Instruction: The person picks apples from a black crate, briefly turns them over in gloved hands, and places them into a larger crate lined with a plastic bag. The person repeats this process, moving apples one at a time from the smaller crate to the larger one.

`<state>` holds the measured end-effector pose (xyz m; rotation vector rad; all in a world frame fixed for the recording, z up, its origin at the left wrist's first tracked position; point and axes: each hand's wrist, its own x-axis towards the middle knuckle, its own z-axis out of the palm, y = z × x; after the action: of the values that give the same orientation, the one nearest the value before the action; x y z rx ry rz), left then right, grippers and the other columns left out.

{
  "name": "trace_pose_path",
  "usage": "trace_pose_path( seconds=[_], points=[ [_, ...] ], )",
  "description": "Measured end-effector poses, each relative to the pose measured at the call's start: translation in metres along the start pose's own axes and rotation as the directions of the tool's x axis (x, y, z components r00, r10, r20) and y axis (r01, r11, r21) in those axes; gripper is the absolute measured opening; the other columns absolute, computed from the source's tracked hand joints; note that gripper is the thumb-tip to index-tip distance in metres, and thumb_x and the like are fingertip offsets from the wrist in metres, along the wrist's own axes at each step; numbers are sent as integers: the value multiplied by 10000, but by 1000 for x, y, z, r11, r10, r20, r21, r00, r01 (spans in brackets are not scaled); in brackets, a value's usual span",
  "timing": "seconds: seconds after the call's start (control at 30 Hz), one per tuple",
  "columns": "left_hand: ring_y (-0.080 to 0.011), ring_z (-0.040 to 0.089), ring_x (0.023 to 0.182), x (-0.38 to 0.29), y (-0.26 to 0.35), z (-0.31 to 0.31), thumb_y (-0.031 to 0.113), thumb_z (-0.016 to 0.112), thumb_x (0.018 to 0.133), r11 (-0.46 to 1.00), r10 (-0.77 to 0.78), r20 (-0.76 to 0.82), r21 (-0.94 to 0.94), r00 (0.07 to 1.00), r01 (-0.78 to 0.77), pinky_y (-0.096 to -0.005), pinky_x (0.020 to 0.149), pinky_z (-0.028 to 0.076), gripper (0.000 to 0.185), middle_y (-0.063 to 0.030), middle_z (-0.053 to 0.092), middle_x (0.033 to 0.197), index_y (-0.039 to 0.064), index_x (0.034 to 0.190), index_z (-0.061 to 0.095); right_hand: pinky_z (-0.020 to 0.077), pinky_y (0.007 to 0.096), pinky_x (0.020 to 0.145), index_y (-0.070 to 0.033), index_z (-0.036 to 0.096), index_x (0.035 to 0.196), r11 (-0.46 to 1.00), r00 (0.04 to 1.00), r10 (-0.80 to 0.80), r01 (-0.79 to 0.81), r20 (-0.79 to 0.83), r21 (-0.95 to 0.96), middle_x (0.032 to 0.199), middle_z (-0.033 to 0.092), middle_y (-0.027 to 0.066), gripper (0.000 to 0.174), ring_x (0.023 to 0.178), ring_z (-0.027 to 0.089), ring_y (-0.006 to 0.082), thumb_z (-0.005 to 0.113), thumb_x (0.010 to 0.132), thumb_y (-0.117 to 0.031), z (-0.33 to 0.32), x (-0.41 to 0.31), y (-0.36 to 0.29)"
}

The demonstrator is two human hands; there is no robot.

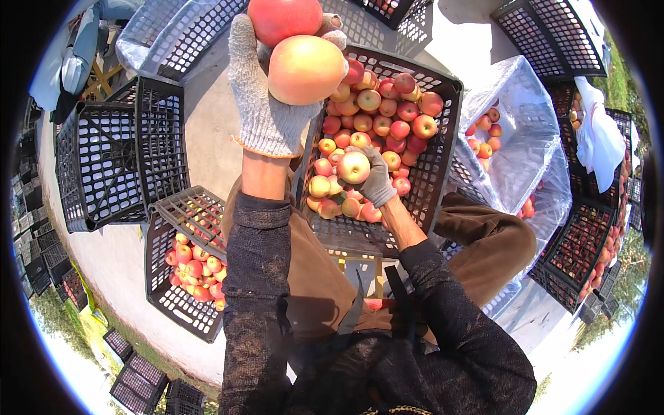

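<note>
My left hand point(259, 116), in a grey knit glove, is raised at the top of the view. It holds two apples, a red apple point(285, 19) and a yellow-pink apple point(306, 71) that partly covers it. Lower and to the right, my gloved right hand point(378, 179) grips a pale yellow-pink apple point(353, 167). That hand is over a black plastic crate point(442, 150), which is tilted between my knees and holds many loose red and yellow apples point(383, 125).
On the right stands a crate with a clear plastic liner point(524, 109) and some apples inside. At lower left another crate point(181, 311) holds apples. Black crates point(109, 161) stand on the left. A person's leg point(85, 46) shows at upper left.
</note>
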<state>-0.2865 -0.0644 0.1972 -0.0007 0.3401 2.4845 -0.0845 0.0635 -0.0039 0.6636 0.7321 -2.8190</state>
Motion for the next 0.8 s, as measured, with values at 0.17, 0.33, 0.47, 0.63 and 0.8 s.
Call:
trace_pose_path(
  seconds=[0.17,0.33,0.47,0.63,0.8],
  points=[
    [-319,648,926,4,-30,6,683,547,888,982,-108,23,158,994,103,-456,706,607,846,-221,592,1143,-77,1255,499,593,543,853,19,628,1017,965,982,-34,-16,187,262,1197,616,245,298,1104,623,436,548,973,-265,10,-31,-38],
    [-309,697,866,-20,-70,12,578,463,985,946,-287,46,168,957,276,-414,780,613,683,-224,666,1071,-52,1236,539,396,525,1127,-52,379,1473,974,916,-150,71,373,217,1508,392,229,647,1370,397,485,595,873,-159,88,-93,-107],
    [-242,684,918,-59,-100,13,430,617,958,821,-353,28,489,935,295,-368,807,594,545,-164,653,1111,-3,1279,536,443,409,1101,-90,240,1563,990,937,-140,128,319,60,1533,378,146,718,1394,425,267,547,984,-384,101,-128,-122],
    [-179,565,1171,-117,-131,46,226,773,805,395,-302,167,918,939,-37,-322,1016,464,634,-76,573,1300,23,1352,526,524,353,983,-86,397,1480,995,990,27,-39,138,87,1418,518,78,794,1236,562,195,528,934,-647,85,-186,-89],
    [-190,523,1236,-164,-142,64,254,828,709,184,-464,105,983,879,-20,-344,1075,411,762,-76,548,1335,13,1363,520,586,369,885,-58,465,1376,951,989,22,-67,149,301,1289,582,115,918,1071,659,250,615,799,-757,82,-230,-58]
  ],
)
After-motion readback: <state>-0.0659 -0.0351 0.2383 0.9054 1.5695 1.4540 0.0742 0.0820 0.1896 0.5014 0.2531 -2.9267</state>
